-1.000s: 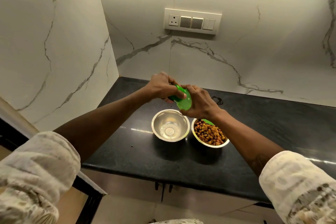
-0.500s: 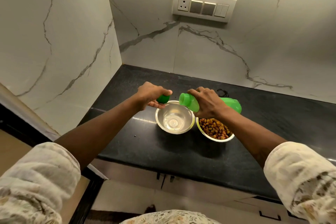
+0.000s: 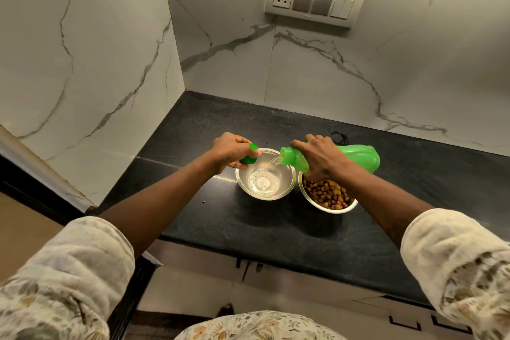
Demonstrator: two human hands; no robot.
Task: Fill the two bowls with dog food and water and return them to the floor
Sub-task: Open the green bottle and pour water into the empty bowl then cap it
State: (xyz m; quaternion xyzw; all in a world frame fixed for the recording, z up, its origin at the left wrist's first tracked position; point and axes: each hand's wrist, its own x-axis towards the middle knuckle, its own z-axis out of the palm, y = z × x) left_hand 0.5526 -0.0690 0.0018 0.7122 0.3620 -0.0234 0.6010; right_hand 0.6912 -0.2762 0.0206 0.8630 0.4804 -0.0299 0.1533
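Observation:
Two steel bowls stand side by side on the black counter. The left bowl holds a little water. The right bowl is full of brown dog food. My right hand grips a green bottle tipped on its side, its open mouth over the left bowl's far rim, with a thin stream of water running out. My left hand hovers at the left bowl's far left rim, closed around the green bottle cap.
Marble walls close the counter in at the left and back. A switch plate with a socket is on the back wall. A small dark object lies behind the bottle. Cabinet fronts and floor lie below the counter's front edge.
The cap came off the bottle and moved left in my left hand. My right hand tipped the bottle flat over the left bowl, and water now flows from it.

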